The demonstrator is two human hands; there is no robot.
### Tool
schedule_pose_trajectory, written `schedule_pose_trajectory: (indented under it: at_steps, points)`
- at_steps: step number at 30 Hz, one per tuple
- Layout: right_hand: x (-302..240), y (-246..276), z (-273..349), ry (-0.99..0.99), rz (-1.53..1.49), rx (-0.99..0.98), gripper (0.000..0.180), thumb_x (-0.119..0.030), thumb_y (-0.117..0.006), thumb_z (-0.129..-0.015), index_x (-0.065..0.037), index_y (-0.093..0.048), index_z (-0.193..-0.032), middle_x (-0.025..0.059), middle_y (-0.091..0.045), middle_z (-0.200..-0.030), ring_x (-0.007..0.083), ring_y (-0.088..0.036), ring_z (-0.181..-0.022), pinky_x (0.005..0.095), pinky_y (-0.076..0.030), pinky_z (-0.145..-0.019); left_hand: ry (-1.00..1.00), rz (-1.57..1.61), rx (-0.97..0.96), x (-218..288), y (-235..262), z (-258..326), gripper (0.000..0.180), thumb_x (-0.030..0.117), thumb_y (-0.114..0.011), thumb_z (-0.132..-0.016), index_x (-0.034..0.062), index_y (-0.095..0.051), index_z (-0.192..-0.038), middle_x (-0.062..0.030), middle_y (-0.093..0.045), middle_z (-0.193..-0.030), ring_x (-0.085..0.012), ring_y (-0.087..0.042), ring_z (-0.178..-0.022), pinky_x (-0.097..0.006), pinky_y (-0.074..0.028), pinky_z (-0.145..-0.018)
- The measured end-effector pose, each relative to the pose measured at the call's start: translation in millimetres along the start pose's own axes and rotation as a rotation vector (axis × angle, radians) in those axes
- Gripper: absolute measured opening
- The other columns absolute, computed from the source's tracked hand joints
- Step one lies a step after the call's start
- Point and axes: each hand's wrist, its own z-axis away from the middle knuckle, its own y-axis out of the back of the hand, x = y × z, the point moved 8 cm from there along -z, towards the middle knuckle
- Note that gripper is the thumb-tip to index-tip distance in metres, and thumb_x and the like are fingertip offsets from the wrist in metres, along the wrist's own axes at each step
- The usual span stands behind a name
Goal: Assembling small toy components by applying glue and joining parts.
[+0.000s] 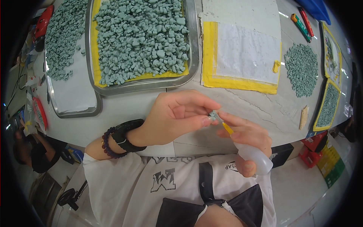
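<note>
My left hand [166, 115] pinches a small grey-green stone-like piece [213, 115] between thumb and fingertips, over the near part of the table. A dark band and a beaded bracelet circle that wrist. In my right hand [251, 132] is a soft translucent squeeze bottle [259, 159] with a yellow nozzle [228, 128]. The nozzle points up and left toward the piece; whether its tip touches the piece I cannot tell. Fingers of both hands come close together around the piece.
Beyond my hands, a metal tray [194, 53] holds a heap of similar pieces [141, 38]. More pieces lie on a tray [77, 92] at left and in a pile [301, 70] at right. A yellow-edged board [242, 89] lies between; two cutters [302, 25] lie far right. Another person [41, 151] is at left.
</note>
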Motion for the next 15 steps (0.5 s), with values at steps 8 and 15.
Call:
schedule_pose_trajectory:
  at_steps: [8, 15]
  points:
    - [2.3, 0.8, -0.3, -0.044, -0.022, 0.005, 0.055, -0.052, -0.043, -0.092, 0.003, -0.050, -0.098, 0.0279, -0.063, -0.081, 0.0463, -0.064, -0.089, 0.0445, -0.057, -0.061, -0.007, -0.027, 0.006, 0.1, 0.1, 0.4, 0.034, -0.014, -0.056, -0.080, -0.0065, -0.056, -0.114, -0.0114, -0.055, -0.112, -0.0168, -0.058, -0.102, -0.029, -0.051, -0.087]
    - [-5.9, 6.6, 5.9, -0.007, 0.000, 0.049, 0.050, -0.050, -0.049, -0.090, 0.000, -0.052, -0.097, 0.0234, -0.063, -0.085, 0.0452, -0.063, -0.093, 0.0440, -0.057, -0.067, 0.000, 0.012, -0.003, -3.1, -2.3, -3.5, 0.032, -0.013, -0.055, -0.081, -0.0068, -0.056, -0.112, -0.0118, -0.054, -0.111, -0.0184, -0.060, -0.100, -0.030, -0.052, -0.085]
